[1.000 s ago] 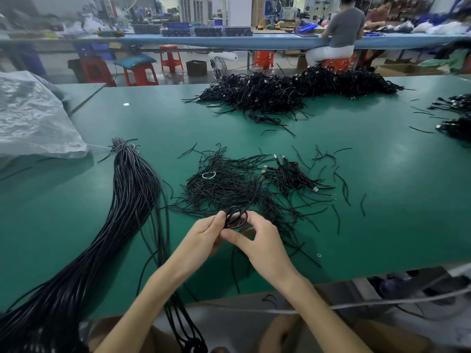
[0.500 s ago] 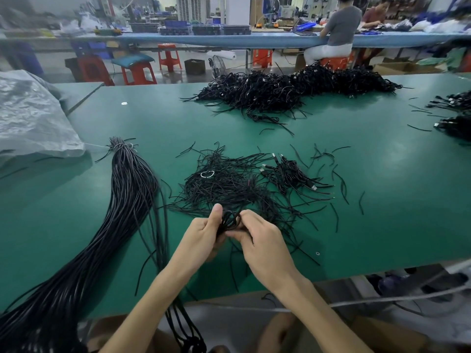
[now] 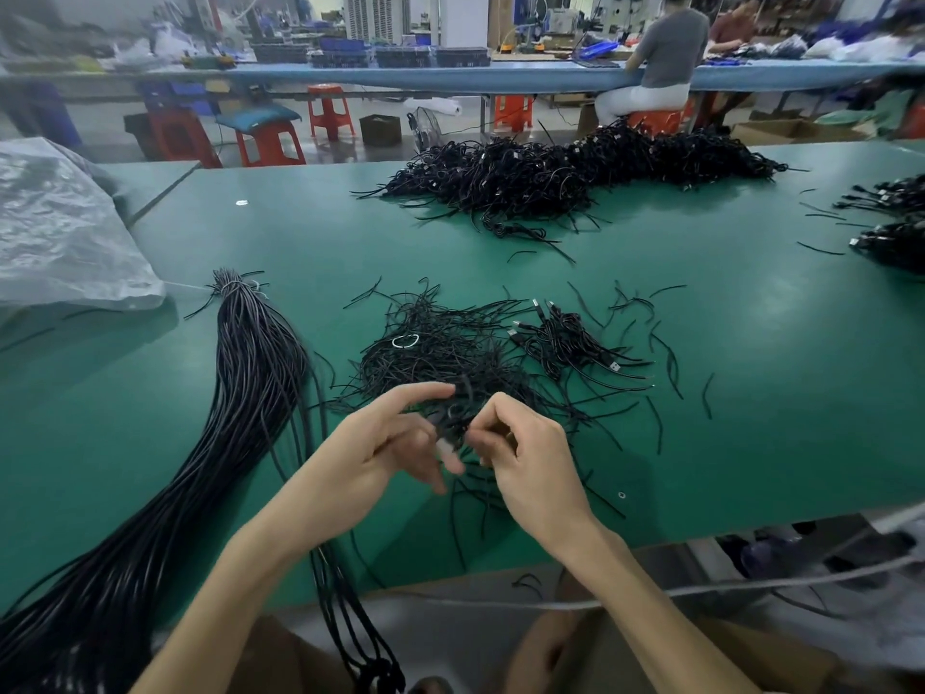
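- Small coiled cable point(image 3: 453, 418): black, wound into a tight loop, held just above the near middle of the green table point(image 3: 751, 353), between the two hands and over the near edge of the loose pile.
- Right hand point(image 3: 530, 463): fingers curled, fingertips point(image 3: 488, 445) pinching the right side of the coil.
- Left hand point(image 3: 380, 448): one finger stretched out to the top of the coil, the others bent beneath it. The fingers are blurred, so whether they clamp the coil or only touch it cannot be told.
- Loose pile point(image 3: 440, 358): thin black wire pieces spread on the table just beyond the hands, with a small white ring point(image 3: 405, 341) lying on it.
- Plugged cables point(image 3: 575, 343): a short black batch with metal connectors, touching the right of the loose pile.
- Long cable bundle point(image 3: 250, 393): thick black strands, tied at the far end, running from mid-table to the near left corner and off the edge.
- Large heap point(image 3: 575, 177): black cables at the far side of the table, well apart from the hands.
- Plastic sheet point(image 3: 60, 227): crumpled and translucent, at the far left.
- Right-edge heaps point(image 3: 891, 242): two smaller dark lots, partly cut off by the frame.
- Seated person point(image 3: 665, 52): at the next bench, back turned.
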`<state>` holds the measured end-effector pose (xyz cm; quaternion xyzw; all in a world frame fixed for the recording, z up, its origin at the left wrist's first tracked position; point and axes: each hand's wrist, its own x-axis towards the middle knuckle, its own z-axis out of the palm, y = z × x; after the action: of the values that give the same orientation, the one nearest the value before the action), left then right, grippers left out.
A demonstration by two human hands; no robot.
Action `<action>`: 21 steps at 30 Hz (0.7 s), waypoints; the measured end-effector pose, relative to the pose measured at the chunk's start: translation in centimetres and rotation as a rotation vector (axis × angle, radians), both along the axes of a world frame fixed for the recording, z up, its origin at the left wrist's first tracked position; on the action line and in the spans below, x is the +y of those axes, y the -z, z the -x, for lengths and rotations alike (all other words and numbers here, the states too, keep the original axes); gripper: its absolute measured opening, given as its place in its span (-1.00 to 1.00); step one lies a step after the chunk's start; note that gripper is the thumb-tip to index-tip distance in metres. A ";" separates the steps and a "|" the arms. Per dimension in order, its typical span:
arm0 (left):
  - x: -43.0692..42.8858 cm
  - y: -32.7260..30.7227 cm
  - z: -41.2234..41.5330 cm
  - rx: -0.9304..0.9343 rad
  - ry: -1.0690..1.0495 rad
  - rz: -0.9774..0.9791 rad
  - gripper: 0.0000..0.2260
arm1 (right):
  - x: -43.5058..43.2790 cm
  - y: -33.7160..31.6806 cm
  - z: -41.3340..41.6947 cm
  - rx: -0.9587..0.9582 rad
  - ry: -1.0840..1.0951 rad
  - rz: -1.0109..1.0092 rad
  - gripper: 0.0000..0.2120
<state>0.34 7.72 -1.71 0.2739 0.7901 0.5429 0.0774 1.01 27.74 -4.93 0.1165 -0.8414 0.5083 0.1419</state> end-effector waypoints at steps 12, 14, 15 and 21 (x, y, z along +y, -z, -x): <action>1.9 0.3 0.2 0.377 -0.174 0.201 -0.77 | -1.6 -1.5 -0.9 0.079 -0.092 0.106 -0.66; 2.1 0.1 0.1 0.329 -0.214 0.224 -0.89 | -1.7 -1.7 -1.0 0.081 -0.083 0.102 -0.59; 2.1 0.1 0.1 0.345 -0.262 0.262 -0.83 | -1.7 -1.6 -1.1 0.072 -0.083 0.102 -0.60; 3.1 -0.6 -0.3 0.259 -0.407 0.359 -0.59 | -1.7 -1.2 -0.7 0.113 -0.070 -0.028 -0.73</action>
<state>0.62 10.78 -1.15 0.1587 0.9155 0.3594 -0.0871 1.75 26.06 -3.73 0.1765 -0.8344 0.4939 0.1696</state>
